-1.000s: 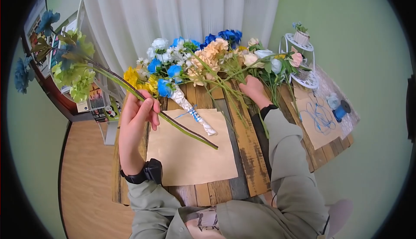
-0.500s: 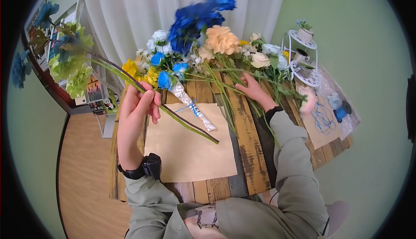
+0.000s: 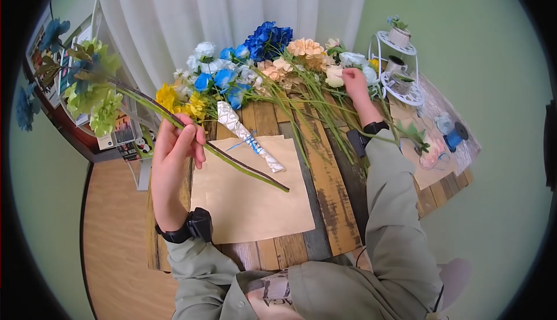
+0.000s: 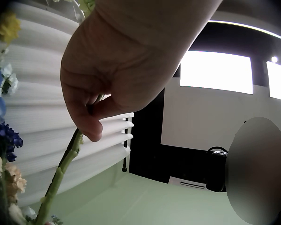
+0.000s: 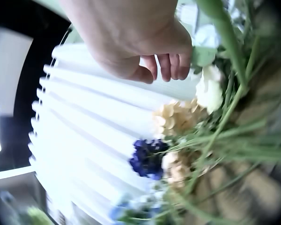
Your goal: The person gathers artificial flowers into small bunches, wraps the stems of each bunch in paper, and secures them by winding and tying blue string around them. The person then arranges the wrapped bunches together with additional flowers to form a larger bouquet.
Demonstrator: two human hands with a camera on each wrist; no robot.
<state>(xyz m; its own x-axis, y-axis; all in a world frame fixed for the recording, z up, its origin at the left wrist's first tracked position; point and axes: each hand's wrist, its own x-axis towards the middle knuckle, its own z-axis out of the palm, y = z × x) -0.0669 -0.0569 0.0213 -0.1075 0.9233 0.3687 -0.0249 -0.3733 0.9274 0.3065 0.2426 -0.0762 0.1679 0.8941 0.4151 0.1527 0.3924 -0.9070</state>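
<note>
My left hand (image 3: pixel 177 146) pinches two long artificial flower stems (image 3: pixel 249 172) between thumb and fingers. At their upper end, out to the left, are pale green blossoms (image 3: pixel 96 100) and dusty blue flowers (image 3: pixel 55 35). In the left wrist view the fingers curl round the stem (image 4: pixel 58 178). Over the right part of the flower row, my right hand (image 3: pixel 356 88) is beside a cream rose (image 3: pixel 334 76). Its fingers hang loosely bent in the right wrist view, with nothing between them. Peach hydrangeas (image 5: pixel 173 117) and a dark blue bloom (image 5: pixel 147 159) lie beyond it.
A foil-wrapped handle (image 3: pixel 252 140) tied with blue ribbon lies across kraft paper (image 3: pixel 255 210) on the plank table (image 3: pixel 333 204). At right stand a white tiered rack (image 3: pixel 406 91) and a blue ribbon spool (image 3: pixel 456 136). A pink flower (image 3: pixel 432 155) lies near the spool.
My right hand has moved right and farther back over the flowers. The dark blue blooms, raised half a second ago, are lower now. The pink flower has shifted right and nearer. The left hand keeps its stems.
</note>
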